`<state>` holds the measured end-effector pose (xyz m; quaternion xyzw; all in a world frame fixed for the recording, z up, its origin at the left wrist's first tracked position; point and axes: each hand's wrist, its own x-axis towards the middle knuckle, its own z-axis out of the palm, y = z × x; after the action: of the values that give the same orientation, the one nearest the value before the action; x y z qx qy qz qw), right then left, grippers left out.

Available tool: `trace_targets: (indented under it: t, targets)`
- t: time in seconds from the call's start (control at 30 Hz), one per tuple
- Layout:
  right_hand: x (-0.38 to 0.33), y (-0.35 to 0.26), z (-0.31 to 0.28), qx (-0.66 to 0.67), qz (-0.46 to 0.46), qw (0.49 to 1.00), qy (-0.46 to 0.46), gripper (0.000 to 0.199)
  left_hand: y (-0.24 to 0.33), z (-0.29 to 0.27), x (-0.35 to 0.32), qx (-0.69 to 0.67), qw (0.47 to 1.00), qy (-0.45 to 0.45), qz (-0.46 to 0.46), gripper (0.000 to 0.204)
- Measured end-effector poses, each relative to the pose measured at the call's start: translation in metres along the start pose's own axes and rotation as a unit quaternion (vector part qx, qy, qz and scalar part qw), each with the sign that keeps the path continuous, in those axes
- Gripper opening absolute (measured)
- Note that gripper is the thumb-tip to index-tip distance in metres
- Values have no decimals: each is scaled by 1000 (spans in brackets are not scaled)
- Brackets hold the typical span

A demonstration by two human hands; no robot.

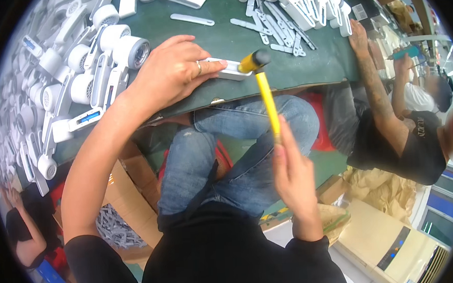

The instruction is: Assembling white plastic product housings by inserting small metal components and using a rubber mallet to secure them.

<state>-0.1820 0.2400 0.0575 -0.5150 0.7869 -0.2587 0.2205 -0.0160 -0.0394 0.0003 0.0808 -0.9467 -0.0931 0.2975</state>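
The bench point(304, 60) is the biggest thing here, a broad slab covered in dull dark-green matting, running away from both hands toward the far side. Left of the left hand lies a heap of white handheld fan bodies point(79, 72): smooth moulded plastic, each with a round drum-shaped head and a flat slim handle (some show a small blue strip). Beyond the right hand, farther across the bench, thin grey plastic strips point(277, 31) lie scattered, flat and rounded at the ends, beside another row of white casings point(311, 6). Below the left forearm, under the bench edge, a brown cardboard box point(132, 197) holds more pale grey pieces.

The left hand point(174, 72) lies palm down, its fingers stretched flat and pressing on a white plastic piece point(228, 69), a narrow oblong part resting on the bench just under the fingertips; a ring sits on one finger. The right hand point(295, 181) is closed round the lower end of a small mallet point(265, 91), whose long thin yellow shaft rises to a stubby cylindrical head, yellow with a black end, poised right beside the white piece at the left fingertips.

To the right of the right hand, another person's forearm point(371, 77) reaches onto the bench.
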Motion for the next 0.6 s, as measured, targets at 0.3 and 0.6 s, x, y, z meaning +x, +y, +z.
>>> trace_targets:
  t: [0.3, 0.6]
  targets:
    - [-11, 3, 5, 40, -21, 997, 60, 58, 6, -1, -2, -24, 1000, 7, -13, 28]
    - [-2, 14, 17, -2, 24, 1000, 5, 53, -1, 3, -3, 0, 1000, 13, 10, 22]
